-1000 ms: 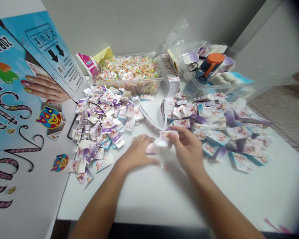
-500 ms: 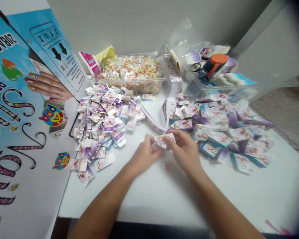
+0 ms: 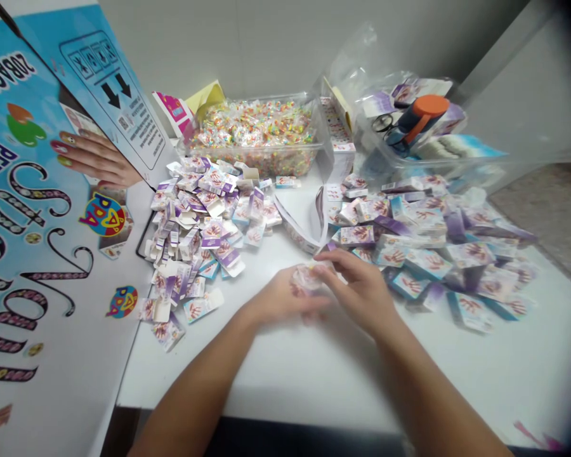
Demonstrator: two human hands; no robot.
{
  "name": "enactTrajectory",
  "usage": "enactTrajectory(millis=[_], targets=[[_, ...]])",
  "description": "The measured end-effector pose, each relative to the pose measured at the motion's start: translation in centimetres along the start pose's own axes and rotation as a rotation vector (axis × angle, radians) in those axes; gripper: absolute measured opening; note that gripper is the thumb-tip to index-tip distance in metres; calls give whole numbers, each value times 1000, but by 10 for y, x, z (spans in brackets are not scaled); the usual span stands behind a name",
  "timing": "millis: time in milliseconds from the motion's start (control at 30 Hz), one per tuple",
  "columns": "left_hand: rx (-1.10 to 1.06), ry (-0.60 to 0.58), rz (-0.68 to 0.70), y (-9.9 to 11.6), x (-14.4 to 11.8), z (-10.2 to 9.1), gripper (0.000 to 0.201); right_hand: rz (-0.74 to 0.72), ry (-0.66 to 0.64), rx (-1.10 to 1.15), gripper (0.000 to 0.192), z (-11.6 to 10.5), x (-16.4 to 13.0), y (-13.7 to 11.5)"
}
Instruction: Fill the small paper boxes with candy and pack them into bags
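Between my hands is a small printed cardboard box [image 3: 307,278], pale and blurred, tilted above the table. My left hand [image 3: 278,297] grips it from the left; motion smears its fingers, which reach beneath the box. On the right side, the thumb and fingers of my right hand [image 3: 356,285] close on its edge. Just beyond the hands stands a folded, curved leaflet strip [image 3: 297,236]. Left of them lies a heap of small boxes [image 3: 214,231], several with open flaps. Another heap of small boxes [image 3: 426,263], mostly closed, spreads to the right.
Behind stands a clear bin [image 3: 266,152] full of small colourful packets. A narrow upright carton [image 3: 341,155] is beside it. At the back right, a clear tub [image 3: 409,162] holds an orange-capped bottle [image 3: 426,117] and scissors [image 3: 384,124]. A large printed carton [image 3: 66,254] borders the left.
My left hand has turned, its fingers now stretching under the small box, which has tilted. My right hand stays at the box's right edge. The whole view has shifted slightly.
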State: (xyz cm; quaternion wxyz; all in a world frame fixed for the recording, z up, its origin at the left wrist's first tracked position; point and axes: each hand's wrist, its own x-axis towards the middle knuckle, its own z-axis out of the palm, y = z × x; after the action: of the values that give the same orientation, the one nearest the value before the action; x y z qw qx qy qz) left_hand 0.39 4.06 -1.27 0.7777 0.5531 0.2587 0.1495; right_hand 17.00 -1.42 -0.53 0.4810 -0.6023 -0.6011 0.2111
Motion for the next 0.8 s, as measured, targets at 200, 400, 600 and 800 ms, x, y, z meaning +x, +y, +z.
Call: enactTrajectory(millis=[200, 400, 600, 800], targets=[[139, -43, -24, 5, -2, 1, 58, -109, -312, -2, 19, -20, 4, -7], [154, -51, -17, 3, -3, 2, 62, -50, -128, -50, 25, -1, -2, -5], [75, 95, 91, 4, -2, -1, 63, -241, -21, -77, 14, 14, -7, -2], [-109, 114, 98, 3, -4, -1, 68, -147, -216, 9, 30, 4, -7, -10]])
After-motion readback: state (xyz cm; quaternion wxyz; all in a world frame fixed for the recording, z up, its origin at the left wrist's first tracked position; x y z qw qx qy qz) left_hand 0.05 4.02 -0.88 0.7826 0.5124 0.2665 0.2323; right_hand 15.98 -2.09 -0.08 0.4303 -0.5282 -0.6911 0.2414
